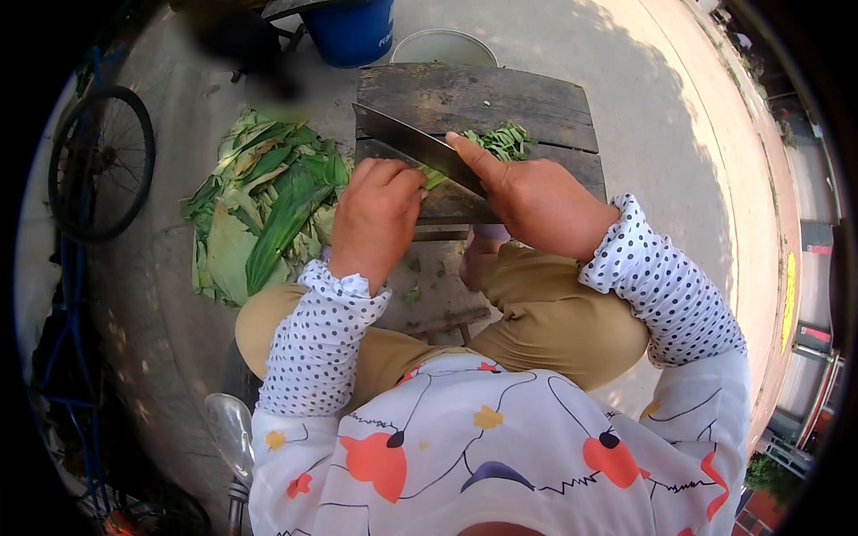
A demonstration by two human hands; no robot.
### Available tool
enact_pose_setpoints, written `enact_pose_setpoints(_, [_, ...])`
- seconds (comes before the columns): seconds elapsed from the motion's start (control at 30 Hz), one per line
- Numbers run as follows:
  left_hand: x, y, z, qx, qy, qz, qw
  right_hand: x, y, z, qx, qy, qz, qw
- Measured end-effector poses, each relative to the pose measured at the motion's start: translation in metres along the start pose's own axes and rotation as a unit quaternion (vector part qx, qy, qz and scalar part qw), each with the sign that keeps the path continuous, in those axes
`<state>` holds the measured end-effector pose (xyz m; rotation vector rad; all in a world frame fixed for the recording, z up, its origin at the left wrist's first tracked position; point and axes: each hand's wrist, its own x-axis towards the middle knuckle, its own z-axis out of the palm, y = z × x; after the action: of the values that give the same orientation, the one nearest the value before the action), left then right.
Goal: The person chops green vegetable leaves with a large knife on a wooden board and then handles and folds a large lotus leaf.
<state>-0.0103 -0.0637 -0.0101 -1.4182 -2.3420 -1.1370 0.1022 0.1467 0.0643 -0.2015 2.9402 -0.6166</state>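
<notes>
My right hand (547,204) is wrapped round the handle of a wide-bladed cleaver (407,138), its index finger stretched along the blade. The blade slants across a low wooden bench (474,96), its tip toward the far left. Just left of the blade, my left hand (375,210) has its fingers curled over green vegetable stalks (434,178), whose ends show beside the steel. Chopped green pieces (503,141) lie in a small heap beyond the cleaver. The handle is mostly hidden in my right hand.
A pile of large green and yellowing leaves (268,210) lies on the ground left of the bench. Beyond the bench stand a blue bucket (353,34) and a pale tub (444,46). A bicycle wheel (100,165) is at far left, and a round-edged mirror (230,431) is near my left elbow.
</notes>
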Motion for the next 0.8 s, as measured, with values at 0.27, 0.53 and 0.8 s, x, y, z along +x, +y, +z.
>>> enact_pose_setpoints(0.27, [0.007,0.001,-0.001,0.007,0.012,0.011,1.000,0.020,0.008,0.009,-0.049,0.091,-0.030,0.994])
enact_pose_setpoints(0.53, [0.003,0.002,-0.002,0.012,-0.001,-0.007,1.000,-0.007,-0.019,-0.013,-0.042,0.002,0.042,0.998])
enact_pose_setpoints(0.8, [-0.002,0.004,-0.001,-0.010,-0.002,0.000,1.000,0.003,-0.010,-0.007,-0.008,-0.010,0.017,1.000])
